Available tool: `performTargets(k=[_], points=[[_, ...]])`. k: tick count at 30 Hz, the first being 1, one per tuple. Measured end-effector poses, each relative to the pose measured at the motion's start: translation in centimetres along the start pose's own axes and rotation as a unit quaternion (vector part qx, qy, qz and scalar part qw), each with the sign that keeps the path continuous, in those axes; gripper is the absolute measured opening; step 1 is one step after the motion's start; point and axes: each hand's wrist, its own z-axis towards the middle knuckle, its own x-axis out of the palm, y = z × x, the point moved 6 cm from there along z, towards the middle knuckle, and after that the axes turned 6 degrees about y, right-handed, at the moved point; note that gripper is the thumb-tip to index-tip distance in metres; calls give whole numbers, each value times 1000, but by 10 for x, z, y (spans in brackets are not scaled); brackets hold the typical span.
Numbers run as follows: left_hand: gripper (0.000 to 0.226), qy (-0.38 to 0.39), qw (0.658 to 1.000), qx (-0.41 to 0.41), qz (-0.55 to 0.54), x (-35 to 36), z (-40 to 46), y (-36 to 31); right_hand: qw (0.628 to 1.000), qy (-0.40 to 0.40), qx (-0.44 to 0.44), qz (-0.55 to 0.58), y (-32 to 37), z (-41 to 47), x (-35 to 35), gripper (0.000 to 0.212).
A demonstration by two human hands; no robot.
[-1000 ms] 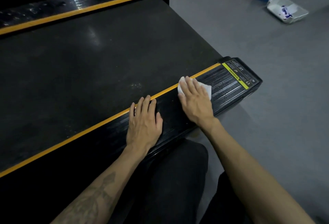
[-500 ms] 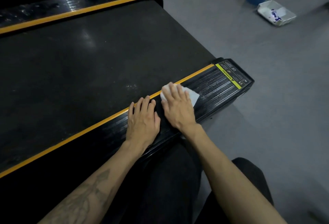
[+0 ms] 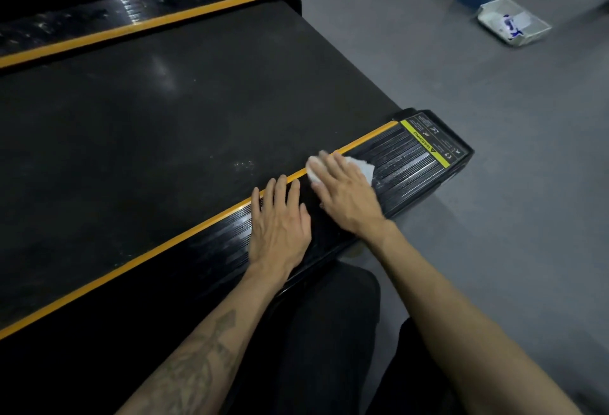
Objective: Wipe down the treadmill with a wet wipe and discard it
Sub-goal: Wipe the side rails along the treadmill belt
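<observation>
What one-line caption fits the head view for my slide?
Right hand presses a white wet wipe flat on the treadmill's ribbed side rail; left hand rests beside it.

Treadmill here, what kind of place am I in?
Probably a gym or fitness room: a treadmill marked TT-X6, with ribbed side rails, stands on plain grey flooring, and a hand wipes the rail.
</observation>
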Motion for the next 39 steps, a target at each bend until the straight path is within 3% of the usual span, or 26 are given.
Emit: performTargets(k=[3, 5, 8, 10, 13, 16, 18, 22, 26, 27, 31, 39], points=[[76, -20, 999, -8, -39, -3, -3, 0, 994, -36, 99, 33, -20, -1, -6, 59], [83, -22, 998, -19, -58, -3, -3, 0, 994, -36, 95, 42, 2, -3, -5, 56], [69, 8, 1000, -17, -21, 4, 0, 2, 999, 6, -21, 36, 18, -8, 0, 53], [63, 15, 1000, -13, 0, 5, 2, 2, 999, -14, 5, 46, 0, -7, -5, 54], [67, -10, 1000, -13, -14, 3, 0, 1, 989, -52, 126, 58, -10, -8, -6, 57], [83, -25, 999, -9, -45, -1, -2, 1, 999, -17, 22, 42, 12, -8, 1, 55], [74, -4, 1000, -10, -27, 2, -1, 1, 999, 7, -3, 42, -3, -10, -3, 56], [61, 13, 1000, -15, 19, 4, 3, 2, 984, -39, 165, 49, -19, -14, -3, 62], [61, 6, 1000, -5, 5, 4, 3, 1, 1000, -1, -1, 15, 13, -21, 9, 71], [62, 6, 1000, -5, -11, 3, 4, 2, 1000, 0, -3, 23, 5, -19, 7, 68], [67, -31, 988, 0, -153, -5, -1, 6, 984, -57, 159, 54, -11, -21, 1, 69], [57, -23, 993, 25, -112, 0, 1, 6, 984, -63, 159, 55, -3, -24, 3, 67]])
